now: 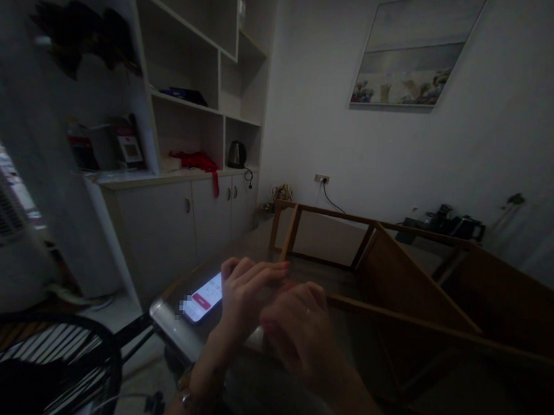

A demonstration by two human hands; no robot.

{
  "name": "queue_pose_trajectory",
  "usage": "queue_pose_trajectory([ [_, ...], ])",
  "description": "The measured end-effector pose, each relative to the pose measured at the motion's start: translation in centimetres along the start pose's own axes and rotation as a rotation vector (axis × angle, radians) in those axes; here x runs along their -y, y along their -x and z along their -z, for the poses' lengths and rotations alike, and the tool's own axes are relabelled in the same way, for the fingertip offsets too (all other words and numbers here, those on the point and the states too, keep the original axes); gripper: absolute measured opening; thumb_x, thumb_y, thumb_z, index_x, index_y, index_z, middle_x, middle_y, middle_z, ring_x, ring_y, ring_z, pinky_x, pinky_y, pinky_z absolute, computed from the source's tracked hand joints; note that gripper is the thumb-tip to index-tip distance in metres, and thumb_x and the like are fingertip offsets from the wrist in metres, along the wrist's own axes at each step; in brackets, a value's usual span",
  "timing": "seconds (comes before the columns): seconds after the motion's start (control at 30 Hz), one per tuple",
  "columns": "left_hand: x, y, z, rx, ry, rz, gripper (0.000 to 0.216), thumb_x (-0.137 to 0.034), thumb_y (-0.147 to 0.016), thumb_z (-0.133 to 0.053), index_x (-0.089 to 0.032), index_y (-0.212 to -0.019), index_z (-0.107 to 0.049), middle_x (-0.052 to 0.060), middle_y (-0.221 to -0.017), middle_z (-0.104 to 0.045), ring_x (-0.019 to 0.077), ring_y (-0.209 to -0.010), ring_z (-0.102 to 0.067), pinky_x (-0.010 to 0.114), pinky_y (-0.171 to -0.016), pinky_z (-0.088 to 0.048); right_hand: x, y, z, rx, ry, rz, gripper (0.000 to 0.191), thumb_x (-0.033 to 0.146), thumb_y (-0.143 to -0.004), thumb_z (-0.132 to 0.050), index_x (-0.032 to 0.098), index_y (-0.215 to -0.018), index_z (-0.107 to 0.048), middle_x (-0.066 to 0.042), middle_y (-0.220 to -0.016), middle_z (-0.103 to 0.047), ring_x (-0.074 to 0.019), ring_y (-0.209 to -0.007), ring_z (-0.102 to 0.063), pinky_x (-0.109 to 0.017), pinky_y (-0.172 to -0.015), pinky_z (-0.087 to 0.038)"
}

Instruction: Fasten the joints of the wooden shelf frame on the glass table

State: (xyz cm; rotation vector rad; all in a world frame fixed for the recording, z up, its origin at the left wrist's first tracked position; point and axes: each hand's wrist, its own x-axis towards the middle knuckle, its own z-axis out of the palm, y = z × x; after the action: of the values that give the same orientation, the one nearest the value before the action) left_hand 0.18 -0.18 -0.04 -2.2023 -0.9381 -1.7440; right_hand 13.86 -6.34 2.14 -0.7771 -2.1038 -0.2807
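My left hand (247, 292) is raised over the table edge, its fingers bent and closed toward the other hand. Close against it, my right hand (301, 323) has its fingers curled in, with a ring on one of them. The fingertips meet; whatever lies between them, if anything, is hidden and dim. Beside my left hand a phone (202, 301) lies face up with its screen lit, partly covered by that hand. Just beyond both hands, a wooden shelf frame (364, 308) lies on the table (237, 252).
A black woven chair (107, 341) stands at the lower left. White cabinets (159, 226) line the left wall, with a kettle (236, 154) and red cloth (196, 160) on top. Dark items (452, 224) sit behind the frame, and a cord (333, 201) hangs from the wall socket (322, 178).
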Motion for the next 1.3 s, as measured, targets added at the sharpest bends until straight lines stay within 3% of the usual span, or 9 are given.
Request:
queue_pose_trajectory([
  [0.2, 0.1, 0.1, 0.2, 0.027, 0.009, -0.005, 0.019, -0.036, -0.095, -0.054, -0.028, -0.090, -0.071, -0.004, -0.098, -0.078, 0.0190, -0.075, -0.063, 0.042, -0.078, -0.031, 0.3, 0.2, -0.9, -0.094, 0.244, 0.087, 0.020, 0.024, -0.101, -0.044, 0.021, -0.088, -0.059, 0.002, -0.074, -0.061, -0.0160, -0.075, -0.049, -0.032, -0.085, -0.034],
  [0.4, -0.3, -0.5, 1.0, 0.086, 0.026, -0.006, 0.021, -0.037, -0.097, -0.051, -0.028, -0.093, -0.070, -0.003, -0.100, -0.078, 0.0186, -0.077, -0.064, 0.041, -0.078, -0.034, 0.2, 0.2, -0.8, -0.150, 0.168, 0.071, 0.016, 0.026, -0.101, -0.045, 0.020, -0.110, -0.057, 0.001, -0.084, -0.067, -0.0147, -0.080, -0.057, -0.031, -0.086, -0.038],
  [0.53, -0.1, -0.4, 0.6, 0.056, 0.003, -0.008, 0.014, -0.035, -0.094, -0.058, -0.027, -0.091, -0.070, -0.004, -0.098, -0.078, 0.0175, -0.074, -0.064, 0.040, -0.079, -0.034, 0.2, 0.0, -0.6, -0.235, 0.044, -0.002, 0.005, 0.026, -0.095, -0.058, 0.022, -0.096, -0.058, 0.002, -0.081, -0.068, -0.0132, -0.079, -0.059, -0.028, -0.079, -0.041],
  [0.67, 0.1, 0.0, 0.2, 0.044, -0.012, 0.007, 0.011, -0.035, -0.091, -0.063, -0.027, -0.088, -0.070, -0.004, -0.096, -0.079, 0.0167, -0.073, -0.063, 0.040, -0.080, -0.034, 0.4, -0.1, -0.4, -0.280, 0.020, -0.004, 0.012, 0.028, -0.094, -0.062, 0.022, -0.083, -0.060, 0.004, -0.073, -0.067, -0.0125, -0.074, -0.058, -0.028, -0.077, -0.041],
  [0.77, 0.1, 0.1, 0.2, 0.040, -0.022, 0.005, 0.009, -0.034, -0.090, -0.064, -0.027, -0.089, -0.070, -0.004, -0.098, -0.078, 0.0168, -0.073, -0.063, 0.040, -0.081, -0.033, 0.5, 0.1, -0.3, -0.253, 0.106, 0.042, 0.006, 0.025, -0.094, -0.062, 0.022, -0.096, -0.066, 0.003, -0.077, -0.068, -0.0122, -0.075, -0.056, -0.029, -0.080, -0.041],
  [0.9, 0.1, 0.0, 0.3, 0.063, -0.014, 0.011, 0.007, -0.032, -0.090, -0.065, -0.028, -0.091, -0.070, -0.004, -0.100, -0.078, 0.0176, -0.076, -0.064, 0.041, -0.082, -0.034, 0.4, 0.5, -0.4, -0.140, 0.353, 0.164, 0.030, 0.019, -0.094, -0.059, 0.025, -0.123, -0.063, 0.003, -0.086, -0.067, -0.0135, -0.081, -0.053, -0.032, -0.086, -0.038],
  [0.97, 0.2, 0.0, 0.3, 0.051, -0.007, -0.004, 0.007, -0.032, -0.090, -0.064, -0.028, -0.091, -0.070, -0.004, -0.100, -0.078, 0.0177, -0.076, -0.065, 0.041, -0.082, -0.034, 0.3, 0.7, -0.5, -0.114, 0.395, 0.195, 0.031, 0.018, -0.096, -0.055, 0.027, -0.124, -0.063, 0.002, -0.088, -0.066, -0.0144, -0.083, -0.051, -0.032, -0.088, -0.036],
  [1.13, 0.3, 0.1, 0.1, 0.044, -0.021, 0.004, 0.006, -0.032, -0.088, -0.065, -0.029, -0.090, -0.070, -0.005, -0.099, -0.078, 0.0175, -0.076, -0.065, 0.041, -0.083, -0.034, 0.1, 0.6, -0.5, -0.094, 0.374, 0.181, 0.031, 0.017, -0.098, -0.050, 0.025, -0.126, -0.061, 0.005, -0.067, -0.057, -0.0138, -0.069, -0.047, -0.031, -0.078, -0.035],
  [1.3, 0.0, 0.0, 0.4, 0.079, -0.008, 0.018, 0.010, -0.033, -0.092, -0.061, -0.029, -0.092, -0.070, -0.004, -0.101, -0.078, 0.0176, -0.078, -0.065, 0.041, -0.082, -0.034, -0.1, 0.2, -0.5, -0.153, 0.180, 0.112, 0.017, 0.028, -0.101, -0.049, 0.020, -0.107, -0.062, 0.003, -0.076, -0.066, -0.0125, -0.078, -0.056, -0.029, -0.082, -0.036],
])
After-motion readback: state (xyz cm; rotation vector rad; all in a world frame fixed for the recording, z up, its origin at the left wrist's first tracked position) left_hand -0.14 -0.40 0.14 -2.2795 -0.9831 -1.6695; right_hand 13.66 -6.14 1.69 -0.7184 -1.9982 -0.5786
